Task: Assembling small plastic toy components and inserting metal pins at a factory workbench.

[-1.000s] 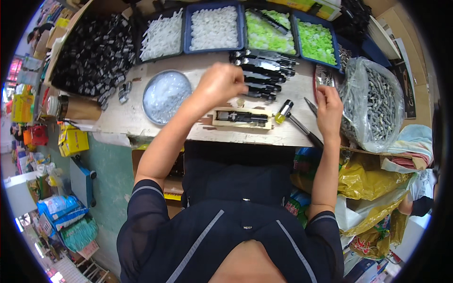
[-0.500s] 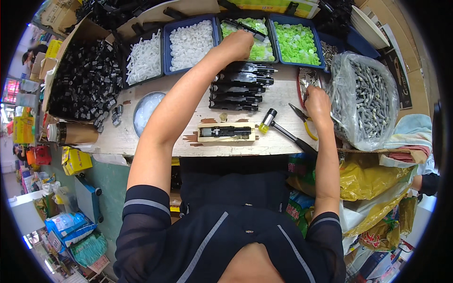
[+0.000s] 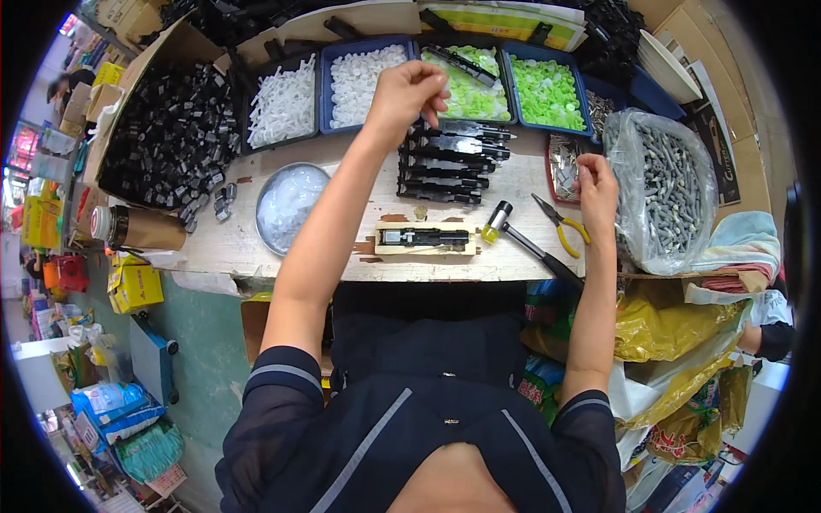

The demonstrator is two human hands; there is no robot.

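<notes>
My left hand [image 3: 404,101] is raised at the front corner of a tray of pale green and white discs [image 3: 466,101], thumb and fingers pinched. Whatever sits in the pinch is too small to make out. A black slim part [image 3: 462,65] lies across that tray. Beside a small red-rimmed tray of metal pins [image 3: 564,167], my right hand [image 3: 598,192] has its fingers closed together, their content hidden. Between my forearms a pale wooden holder [image 3: 427,250] carries a black mechanism [image 3: 425,237]. Behind it lies a stack of similar black assemblies [image 3: 449,162].
A black-headed hammer [image 3: 526,241] and yellow-handled pliers [image 3: 560,224] lie right of the holder. A round dish [image 3: 292,208] is at left, near a box of black parts [image 3: 171,137]. Trays of white pieces [image 3: 363,81] and green discs [image 3: 547,90] line the back; a bag of grey parts [image 3: 663,188] stands right.
My left hand has drawn back and left from the disc tray, off the black part. My right hand has lifted out of the pin tray, slightly right and nearer. The view has shifted a little.
</notes>
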